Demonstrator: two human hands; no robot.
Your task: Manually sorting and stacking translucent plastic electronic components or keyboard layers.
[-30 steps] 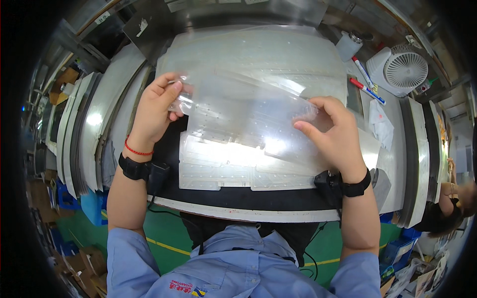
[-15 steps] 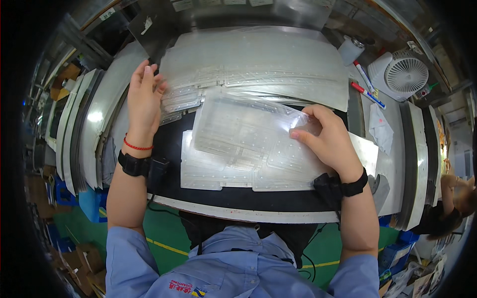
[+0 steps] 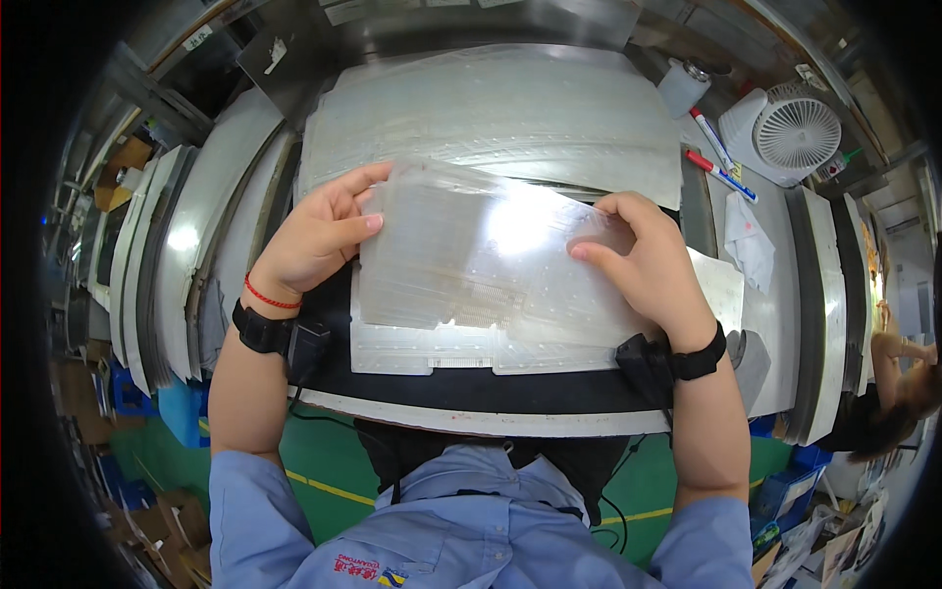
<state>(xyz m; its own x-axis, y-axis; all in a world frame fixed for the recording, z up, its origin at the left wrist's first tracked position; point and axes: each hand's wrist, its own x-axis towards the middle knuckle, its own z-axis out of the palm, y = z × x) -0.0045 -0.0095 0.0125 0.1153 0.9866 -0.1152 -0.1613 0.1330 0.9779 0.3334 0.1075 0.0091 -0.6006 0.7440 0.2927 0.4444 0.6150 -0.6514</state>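
Brought in since the earlier frame, from apart at the left to the edge of the clear sheet (image 3: 442,255): left hand (image 3: 319,228), with thumb and index at the sheet's upper-left part; whether gripping or only touching, impossible to tell. Sheet tilted, raised over a second clear sheet (image 3: 402,348) on a black mat (image 3: 559,393). At the sheet's right end, right hand (image 3: 650,260): gripping, thumb across the near face, fingers bent over behind the upper edge, wrist turned inward. Forearms well apart, rising from the lower edge, with black wristbands (image 3: 702,360) on both. Beyond the hands, a broad stack of clear sheets (image 3: 491,113). Farther right on the desk (image 3: 770,344): white cloth (image 3: 749,240), two markers (image 3: 721,177), white fan (image 3: 797,135).
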